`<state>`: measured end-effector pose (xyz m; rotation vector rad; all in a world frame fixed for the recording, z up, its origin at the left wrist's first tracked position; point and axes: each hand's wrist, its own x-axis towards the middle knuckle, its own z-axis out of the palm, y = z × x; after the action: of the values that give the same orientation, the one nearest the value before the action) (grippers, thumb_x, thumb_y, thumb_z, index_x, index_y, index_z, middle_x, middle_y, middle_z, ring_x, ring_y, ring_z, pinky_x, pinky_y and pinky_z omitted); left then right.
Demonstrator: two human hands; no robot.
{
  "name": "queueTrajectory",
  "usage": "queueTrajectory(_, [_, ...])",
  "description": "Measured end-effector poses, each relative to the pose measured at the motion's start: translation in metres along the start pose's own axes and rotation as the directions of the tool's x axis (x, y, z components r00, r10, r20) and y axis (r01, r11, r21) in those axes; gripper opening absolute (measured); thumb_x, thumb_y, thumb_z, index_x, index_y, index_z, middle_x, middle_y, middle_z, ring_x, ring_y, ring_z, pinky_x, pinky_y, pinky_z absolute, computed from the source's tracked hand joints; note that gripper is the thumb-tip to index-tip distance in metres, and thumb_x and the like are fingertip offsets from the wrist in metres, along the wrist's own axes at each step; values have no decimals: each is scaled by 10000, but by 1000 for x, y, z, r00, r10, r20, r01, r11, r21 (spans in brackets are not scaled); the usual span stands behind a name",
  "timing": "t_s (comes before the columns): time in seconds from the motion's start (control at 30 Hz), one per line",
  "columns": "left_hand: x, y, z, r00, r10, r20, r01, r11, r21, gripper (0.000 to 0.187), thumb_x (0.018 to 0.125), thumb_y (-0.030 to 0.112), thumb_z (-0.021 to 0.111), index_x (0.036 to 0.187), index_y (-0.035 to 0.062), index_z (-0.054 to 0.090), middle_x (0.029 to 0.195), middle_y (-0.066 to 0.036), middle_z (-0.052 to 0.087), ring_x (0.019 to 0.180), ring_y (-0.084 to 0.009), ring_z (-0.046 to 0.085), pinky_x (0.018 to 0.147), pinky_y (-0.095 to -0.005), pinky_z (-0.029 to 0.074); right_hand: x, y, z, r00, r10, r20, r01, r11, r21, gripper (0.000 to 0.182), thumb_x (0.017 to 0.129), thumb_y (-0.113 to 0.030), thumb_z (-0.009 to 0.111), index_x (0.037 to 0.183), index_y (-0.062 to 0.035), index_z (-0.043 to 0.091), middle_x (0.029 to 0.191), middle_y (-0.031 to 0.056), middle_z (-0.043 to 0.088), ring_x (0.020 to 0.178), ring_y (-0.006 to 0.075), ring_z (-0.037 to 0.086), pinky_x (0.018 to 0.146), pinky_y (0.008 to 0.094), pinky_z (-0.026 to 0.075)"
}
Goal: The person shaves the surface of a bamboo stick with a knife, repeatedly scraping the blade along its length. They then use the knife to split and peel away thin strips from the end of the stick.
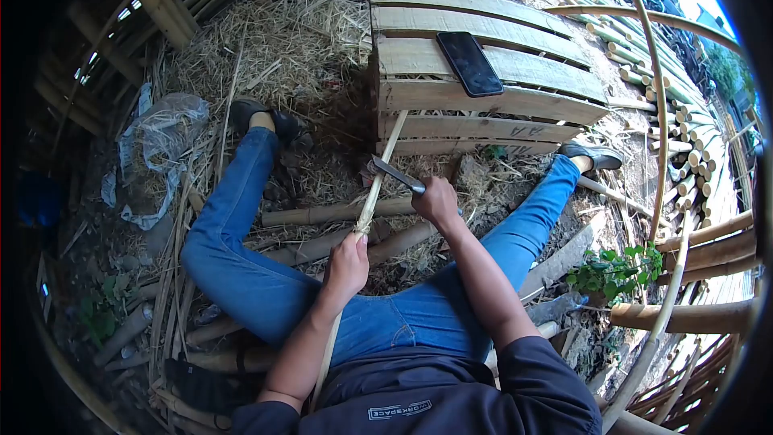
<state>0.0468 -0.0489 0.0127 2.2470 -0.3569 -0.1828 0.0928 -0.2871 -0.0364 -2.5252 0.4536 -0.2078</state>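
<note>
My left hand (348, 264) is closed around a long, pale bamboo strip (392, 138) just below a rough, swollen joint in it. The strip's far end reaches the front of a wooden crate, and its lower end runs back under my left forearm. In my right hand (439, 203) is a knife (396, 173), gripped by its handle. Its blade lies across the strip, a short way beyond my left hand. The handle is mostly hidden by my fingers.
The slatted wooden crate (487, 101) stands ahead between my feet, with a black phone (469, 64) on top. Shavings (266, 40) and bamboo pieces litter the ground. A clear plastic bag (165, 133) lies left. Bamboo poles (684, 165) are stacked right, behind a thin upright pole (662, 113).
</note>
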Motion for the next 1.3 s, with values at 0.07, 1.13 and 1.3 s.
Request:
queueTrajectory(0.07, [1,0,1,1000,-19,3,19,1000,18,249,994,208,500,908,-17,563,794,-285,616,809,-509,587,675,-560,454,2,4,1,1000,-27,-5,27,1000,-4,176,728,-144,599,787,-24,713,767,261,661,775,440,660,769,512,532])
queueTrajectory(1.13, [0,4,5,997,75,-33,-72,993,92,220,990,161,489,899,-25,564,732,-279,620,729,-480,612,623,-547,471,3,9,1,994,-103,36,100,992,82,150,735,-140,602,787,-38,700,752,255,654,751,446,649,753,516,528])
queueTrajectory(1.3, [0,5,5,998,53,-18,-52,997,64,220,988,156,489,904,-34,565,734,-283,621,734,-481,614,625,-544,474,4,7,-1,998,-52,-41,55,996,64,156,746,-144,599,787,-34,702,746,258,652,746,445,649,746,510,534])
